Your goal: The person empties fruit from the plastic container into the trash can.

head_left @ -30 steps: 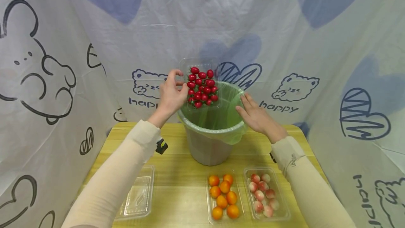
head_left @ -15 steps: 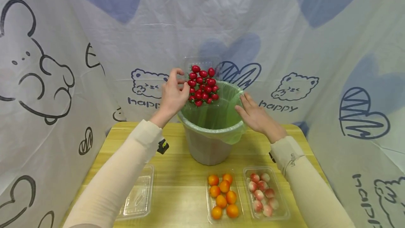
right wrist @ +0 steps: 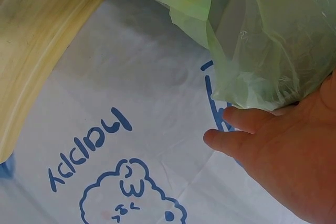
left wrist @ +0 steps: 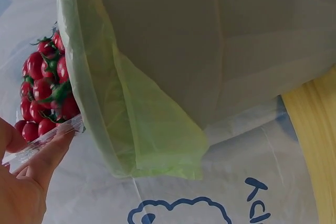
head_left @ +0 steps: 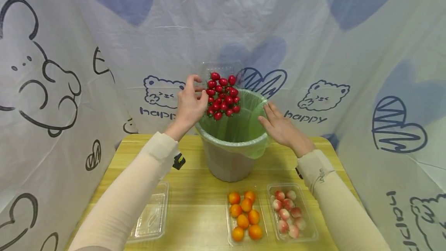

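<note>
My left hand pinches the left edge of a clear plastic box between thumb and fingers. Red cherry tomatoes with green stems fill the box, which hangs tilted over the back left of a grey trash bin. A green bag lines the bin and folds over its rim. In the left wrist view, the bag's edge hides some of the tomatoes. At the bin's right side, my right hand rests its fairly straight fingers against the bagged rim; some of its fingertips are hidden in the right wrist view.
Nearer me on the wooden table are a clear box of orange fruits and one of pink-and-white round fruits. A clear box lies at left, partly behind my left forearm. A printed curtain surrounds the table.
My left hand has shifted very slightly right and up with the box, and the tomatoes in it have moved a little. The right hand keeps its place on the rim.
</note>
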Available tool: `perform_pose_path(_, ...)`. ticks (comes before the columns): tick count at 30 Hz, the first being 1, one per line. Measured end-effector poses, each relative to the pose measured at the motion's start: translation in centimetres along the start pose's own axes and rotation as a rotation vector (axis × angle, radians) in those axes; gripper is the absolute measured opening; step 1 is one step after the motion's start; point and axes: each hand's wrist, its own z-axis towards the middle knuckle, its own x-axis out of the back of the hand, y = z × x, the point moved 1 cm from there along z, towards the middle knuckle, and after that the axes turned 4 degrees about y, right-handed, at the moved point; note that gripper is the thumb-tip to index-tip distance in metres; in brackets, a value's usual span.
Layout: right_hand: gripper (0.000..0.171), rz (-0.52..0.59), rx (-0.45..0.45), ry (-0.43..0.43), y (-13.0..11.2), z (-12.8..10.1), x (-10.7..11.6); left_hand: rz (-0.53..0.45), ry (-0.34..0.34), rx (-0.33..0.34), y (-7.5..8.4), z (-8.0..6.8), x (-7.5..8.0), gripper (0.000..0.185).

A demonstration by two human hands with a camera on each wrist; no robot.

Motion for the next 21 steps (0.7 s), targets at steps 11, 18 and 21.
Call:
perform_pose_path(11, 0.077, 0.002, -0.004, -0.002, -0.11, -0.04, -0.02, -0.015, 0.007, 0.005, 0.03, 0.01, 0.07, 0.031)
perform_pose_path(18, 0.078, -0.001, -0.006, -0.005, -0.19, -0.08, -0.05, -0.024, 0.004, 0.008, -0.04, -0.03, 0.27, 0.031)
perform_pose_path(21, 0.078, -0.005, -0.004, -0.004, -0.19, -0.09, -0.06, -0.022, 0.013, 0.004, -0.04, -0.02, 0.34, 0.031)
